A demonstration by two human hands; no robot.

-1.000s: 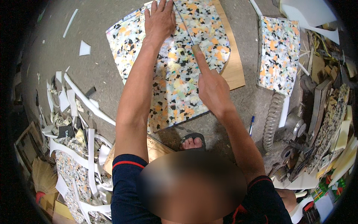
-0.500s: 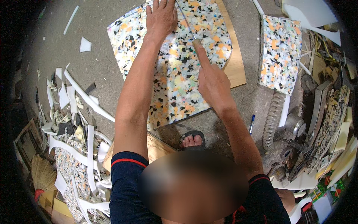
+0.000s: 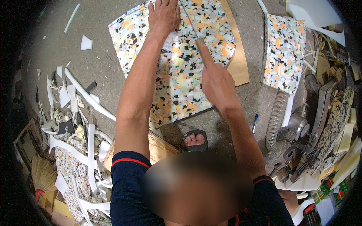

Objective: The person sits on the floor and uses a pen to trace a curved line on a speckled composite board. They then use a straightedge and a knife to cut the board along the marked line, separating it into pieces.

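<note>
A thick sheet of multicoloured speckled foam (image 3: 177,83) lies in front of me, partly on a wooden board (image 3: 239,69). My left hand (image 3: 164,19) is spread flat on its far part, pressing on the surface; the fingertips touch the picture's upper edge. My right hand (image 3: 218,83) is closed round the handle of a knife, the index finger stretched along it. The knife's long thin blade (image 3: 190,22) points away over the foam, close to the right of my left hand. Its tip is cut off by the upper edge.
Another speckled foam piece (image 3: 284,52) lies at right, beside a clear ribbed hose (image 3: 277,122) and metal machinery (image 3: 299,130). White foam offcuts (image 3: 90,100) and a broom (image 3: 43,173) lie at left. A pen (image 3: 255,124) rests on the floor near my sandalled foot (image 3: 195,141).
</note>
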